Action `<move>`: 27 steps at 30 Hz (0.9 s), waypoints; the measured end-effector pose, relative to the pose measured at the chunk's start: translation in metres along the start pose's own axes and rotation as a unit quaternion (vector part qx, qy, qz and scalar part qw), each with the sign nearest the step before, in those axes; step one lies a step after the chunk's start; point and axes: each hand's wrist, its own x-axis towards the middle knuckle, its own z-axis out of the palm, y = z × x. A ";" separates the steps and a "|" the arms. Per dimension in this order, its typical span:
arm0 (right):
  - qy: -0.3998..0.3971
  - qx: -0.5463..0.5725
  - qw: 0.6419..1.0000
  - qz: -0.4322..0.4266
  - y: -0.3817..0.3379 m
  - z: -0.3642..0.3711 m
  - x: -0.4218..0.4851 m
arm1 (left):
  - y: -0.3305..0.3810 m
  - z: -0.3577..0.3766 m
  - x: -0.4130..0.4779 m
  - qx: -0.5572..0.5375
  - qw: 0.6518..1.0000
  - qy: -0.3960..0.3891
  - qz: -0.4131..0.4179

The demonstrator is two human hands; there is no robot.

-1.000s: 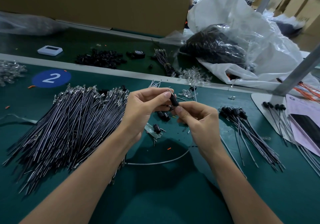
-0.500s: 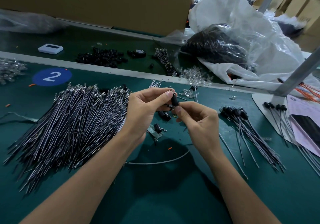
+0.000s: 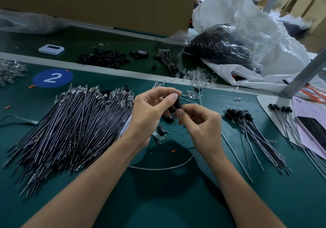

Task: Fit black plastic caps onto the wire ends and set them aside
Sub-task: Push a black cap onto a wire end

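Black cap [image 3: 177,102] is in the air over the middle of the bench [image 3: 158,201], upright and slightly tilted. My left hand [image 3: 150,114] pinches it between thumb and forefinger. My right hand [image 3: 201,122] is curled just below it, thumb tip touching the cap's lower end, and pinches the wire [image 3: 236,157], which trails out beneath that hand. I cannot see the wire end itself.

Step in hand, as I judge it: pushing the cap home. Next move: a firm straight push until it seats, then lay the wire with the capped bundle [image 3: 247,127] to the right. Loose caps [image 3: 167,118] lie under the hands; the uncapped pile [image 3: 70,130] is to the left.

Against the frame one second back: almost no change. Same grips, same spot, right thumb a shade closer to the cap.
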 end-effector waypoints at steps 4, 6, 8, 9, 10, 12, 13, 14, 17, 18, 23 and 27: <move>0.006 0.002 1.000 0.000 0.001 -0.002 0.000 | 0.001 -0.003 0.000 0.014 1.000 -0.016 0.011; 0.004 0.000 1.000 -0.002 0.001 -0.003 0.000 | 0.001 -0.004 0.000 0.016 1.000 -0.018 0.019; 0.002 -0.004 1.000 -0.007 0.002 -0.003 0.000 | 0.000 -0.005 0.000 0.014 1.000 -0.012 0.025; 0.003 -0.001 1.000 -0.006 0.003 -0.003 0.000 | 0.000 -0.005 0.000 0.013 1.000 -0.015 0.024; 0.007 0.007 1.000 -0.002 0.004 -0.004 0.000 | -0.001 -0.005 0.001 0.010 0.999 -0.026 0.018; 0.020 0.038 0.999 0.009 0.006 -0.005 0.002 | -0.002 -0.005 0.001 0.008 0.998 -0.069 -0.007; 0.024 0.050 0.998 0.012 0.007 -0.005 0.002 | -0.003 -0.003 0.000 0.010 0.996 -0.091 -0.020; 0.026 0.055 0.998 0.012 0.007 -0.005 0.002 | -0.004 -0.001 0.000 0.013 0.994 -0.106 -0.026; 0.019 0.067 0.998 0.008 0.006 -0.002 0.001 | -0.005 0.004 -0.002 0.001 0.995 -0.101 -0.014; 0.018 0.072 0.997 0.008 0.006 -0.001 0.001 | -0.005 0.005 -0.003 -0.014 0.995 -0.094 -0.006; 0.015 0.088 0.996 -0.006 0.007 0.001 0.001 | -0.002 0.007 -0.005 -0.049 0.995 -0.079 0.033; 0.013 0.101 0.995 -0.021 0.006 0.001 0.000 | -0.001 0.009 -0.008 -0.068 0.994 -0.077 0.045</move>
